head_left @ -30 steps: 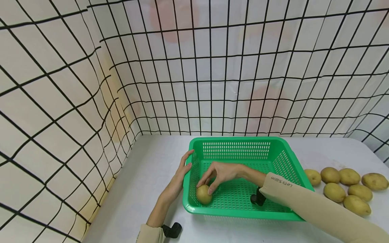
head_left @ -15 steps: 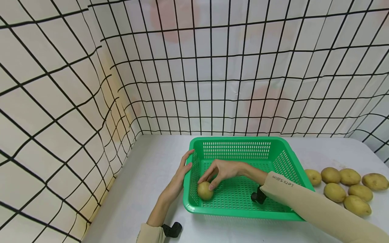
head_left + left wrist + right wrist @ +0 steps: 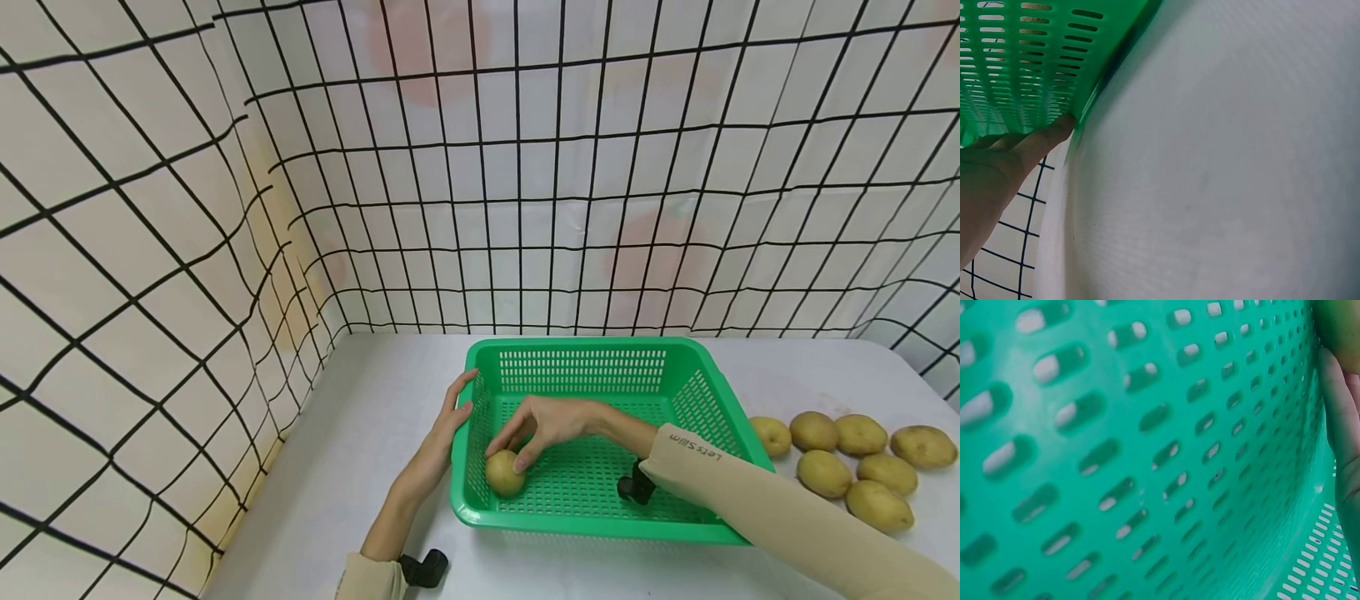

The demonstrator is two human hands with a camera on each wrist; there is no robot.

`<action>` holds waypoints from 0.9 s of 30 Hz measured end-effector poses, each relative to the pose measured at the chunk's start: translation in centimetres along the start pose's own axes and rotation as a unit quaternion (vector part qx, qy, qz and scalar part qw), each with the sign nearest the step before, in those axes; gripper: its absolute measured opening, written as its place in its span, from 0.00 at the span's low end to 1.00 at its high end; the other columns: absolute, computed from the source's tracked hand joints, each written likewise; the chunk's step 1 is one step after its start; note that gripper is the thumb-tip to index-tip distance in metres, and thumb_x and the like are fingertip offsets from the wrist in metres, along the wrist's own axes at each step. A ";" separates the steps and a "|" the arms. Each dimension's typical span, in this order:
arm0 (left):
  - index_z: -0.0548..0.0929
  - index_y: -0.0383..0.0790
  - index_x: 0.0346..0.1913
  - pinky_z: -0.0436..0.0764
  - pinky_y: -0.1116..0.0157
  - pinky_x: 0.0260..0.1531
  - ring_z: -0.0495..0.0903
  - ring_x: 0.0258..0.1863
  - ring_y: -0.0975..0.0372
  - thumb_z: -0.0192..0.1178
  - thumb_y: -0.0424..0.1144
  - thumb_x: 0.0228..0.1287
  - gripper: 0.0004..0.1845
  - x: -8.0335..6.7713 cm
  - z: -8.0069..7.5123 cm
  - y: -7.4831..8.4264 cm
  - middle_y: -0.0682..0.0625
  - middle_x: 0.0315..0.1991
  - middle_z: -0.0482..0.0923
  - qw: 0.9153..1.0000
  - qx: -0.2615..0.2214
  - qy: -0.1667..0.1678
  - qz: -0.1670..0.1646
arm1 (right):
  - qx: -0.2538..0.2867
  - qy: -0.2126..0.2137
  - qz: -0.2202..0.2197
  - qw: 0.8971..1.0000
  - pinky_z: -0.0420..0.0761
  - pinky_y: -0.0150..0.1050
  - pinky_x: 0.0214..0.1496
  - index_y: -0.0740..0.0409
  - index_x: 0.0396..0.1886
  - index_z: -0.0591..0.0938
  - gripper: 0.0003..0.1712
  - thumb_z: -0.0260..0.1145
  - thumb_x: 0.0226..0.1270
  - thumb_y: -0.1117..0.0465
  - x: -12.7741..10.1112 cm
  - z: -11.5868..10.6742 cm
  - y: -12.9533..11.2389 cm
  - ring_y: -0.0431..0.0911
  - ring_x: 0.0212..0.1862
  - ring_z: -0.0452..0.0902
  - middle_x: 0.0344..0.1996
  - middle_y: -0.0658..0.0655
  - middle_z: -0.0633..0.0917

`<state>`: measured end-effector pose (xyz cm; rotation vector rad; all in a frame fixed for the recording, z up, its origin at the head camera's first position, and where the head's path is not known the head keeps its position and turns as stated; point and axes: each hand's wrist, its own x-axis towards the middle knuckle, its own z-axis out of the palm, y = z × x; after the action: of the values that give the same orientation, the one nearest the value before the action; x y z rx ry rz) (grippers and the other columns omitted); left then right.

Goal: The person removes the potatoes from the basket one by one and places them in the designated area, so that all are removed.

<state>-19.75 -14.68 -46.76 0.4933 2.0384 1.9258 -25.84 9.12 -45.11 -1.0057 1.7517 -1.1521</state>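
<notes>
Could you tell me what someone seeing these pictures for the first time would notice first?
Most likely the bright green basket in the middle of the white table, where the right hand holds a potato near its left wall. The left hand rests against that wall outside, and seven loose potatoes lie to the right.

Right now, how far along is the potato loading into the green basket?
Barely started. Done: nothing released yet. In hand: the right hand pinches one potato on the floor of the green basket, near its left wall, while the left hand rests flat against the outside of that wall. Left: seven loose potatoes lie on the table to the basket's right.
</notes>
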 end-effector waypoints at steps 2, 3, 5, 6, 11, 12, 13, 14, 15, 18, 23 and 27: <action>0.47 0.72 0.80 0.60 0.37 0.75 0.49 0.82 0.46 0.34 0.57 0.84 0.27 0.0 0.0 0.0 0.52 0.84 0.40 1.000 -0.001 0.000 0.000 | 0.000 0.002 0.001 1.000 0.83 0.40 0.62 0.59 0.60 0.86 0.24 0.77 0.63 0.65 0.0 0.0 0.0 0.48 0.61 0.84 0.59 0.57 0.87; 0.47 0.72 0.80 0.60 0.37 0.75 0.49 0.82 0.46 0.34 0.57 0.84 0.27 0.0 0.0 0.0 0.52 0.84 0.40 1.000 -0.001 0.000 0.000 | -0.002 0.002 0.000 1.000 0.83 0.40 0.62 0.58 0.60 0.86 0.24 0.77 0.63 0.65 0.0 0.0 -0.1 0.47 0.60 0.85 0.59 0.57 0.87; 0.47 0.71 0.80 0.59 0.36 0.75 0.49 0.82 0.46 0.34 0.57 0.84 0.27 -0.1 0.0 0.0 0.52 0.84 0.40 1.000 -0.001 0.000 0.001 | -0.002 0.003 -0.003 1.000 0.83 0.40 0.63 0.59 0.59 0.86 0.24 0.77 0.62 0.65 0.0 0.1 -0.1 0.47 0.60 0.85 0.59 0.57 0.87; 0.47 0.71 0.80 0.59 0.36 0.76 0.48 0.83 0.46 0.34 0.56 0.84 0.27 -0.1 0.0 0.0 0.52 0.84 0.40 1.000 -0.001 0.000 0.001 | -0.002 0.003 -0.005 1.000 0.83 0.41 0.63 0.59 0.59 0.86 0.24 0.77 0.62 0.65 0.0 0.1 -0.1 0.47 0.60 0.85 0.59 0.57 0.87; 0.47 0.71 0.80 0.57 0.36 0.76 0.46 0.83 0.46 0.34 0.57 0.84 0.27 -0.1 0.1 0.1 0.52 0.84 0.39 1.000 -0.003 0.000 0.000 | 0.000 0.000 -0.020 1.000 0.84 0.42 0.62 0.62 0.59 0.86 0.24 0.77 0.62 0.66 0.0 0.0 -0.1 0.48 0.58 0.86 0.58 0.60 0.88; 0.47 0.71 0.80 0.57 0.36 0.76 0.46 0.83 0.46 0.34 0.57 0.84 0.27 -0.1 0.1 0.1 0.52 0.84 0.39 1.000 -0.003 0.000 0.000 | -0.002 0.000 -0.022 1.000 0.84 0.43 0.62 0.62 0.59 0.86 0.24 0.77 0.62 0.66 0.0 -0.1 -0.1 0.48 0.58 0.86 0.58 0.60 0.88; 0.47 0.71 0.80 0.57 0.36 0.76 0.46 0.83 0.46 0.34 0.57 0.84 0.27 -0.1 0.1 0.1 0.52 0.84 0.39 1.000 -0.002 0.001 0.000 | -0.003 0.001 -0.024 1.000 0.84 0.43 0.62 0.62 0.59 0.86 0.24 0.77 0.62 0.66 0.0 -0.1 -0.1 0.48 0.58 0.86 0.57 0.60 0.88; 0.47 0.71 0.80 0.57 0.35 0.76 0.46 0.83 0.46 0.34 0.57 0.84 0.27 0.0 0.1 0.1 0.52 0.84 0.39 1.000 -0.001 0.001 0.000 | -0.005 0.002 -0.026 1.000 0.84 0.44 0.62 0.63 0.58 0.86 0.24 0.77 0.62 0.67 -0.1 -0.2 -0.1 0.48 0.58 0.86 0.57 0.60 0.88; 0.47 0.71 0.80 0.57 0.35 0.76 0.46 0.83 0.46 0.34 0.57 0.84 0.27 0.0 0.1 0.1 0.52 0.84 0.39 1.000 -0.001 0.001 0.000 | -0.007 0.003 -0.027 1.000 0.84 0.44 0.62 0.63 0.58 0.86 0.24 0.77 0.62 0.67 -0.1 -0.3 -0.1 0.49 0.58 0.86 0.57 0.60 0.88; 0.47 0.71 0.80 0.57 0.35 0.76 0.46 0.83 0.46 0.34 0.57 0.84 0.27 0.0 0.1 0.2 0.52 0.84 0.39 1.000 0.001 0.003 0.003 | -0.015 0.006 -0.030 0.999 0.83 0.48 0.64 0.63 0.58 0.86 0.24 0.77 0.62 0.68 -0.3 -0.7 0.0 0.49 0.58 0.86 0.56 0.60 0.88; 0.47 0.71 0.80 0.58 0.35 0.75 0.45 0.83 0.46 0.34 0.57 0.84 0.27 0.0 0.1 0.2 0.52 0.84 0.38 1.000 0.001 0.003 0.004 | -0.026 0.011 -0.026 0.999 0.81 0.50 0.66 0.61 0.59 0.86 0.24 0.77 0.62 0.67 -0.4 -1.2 0.0 0.48 0.58 0.86 0.57 0.59 0.88; 0.46 0.71 0.80 0.59 0.36 0.75 0.46 0.83 0.46 0.34 0.57 0.84 0.27 -0.1 0.0 0.0 0.52 0.84 0.39 1.000 -0.002 -0.001 0.004 | -0.029 0.015 -0.019 0.999 0.81 0.48 0.66 0.60 0.59 0.86 0.24 0.77 0.62 0.66 -0.5 -1.4 0.0 0.48 0.58 0.86 0.57 0.58 0.88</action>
<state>-19.68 -14.69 -46.74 0.5026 2.0352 1.9331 -26.90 9.97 -44.61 -1.0660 1.8052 -1.1507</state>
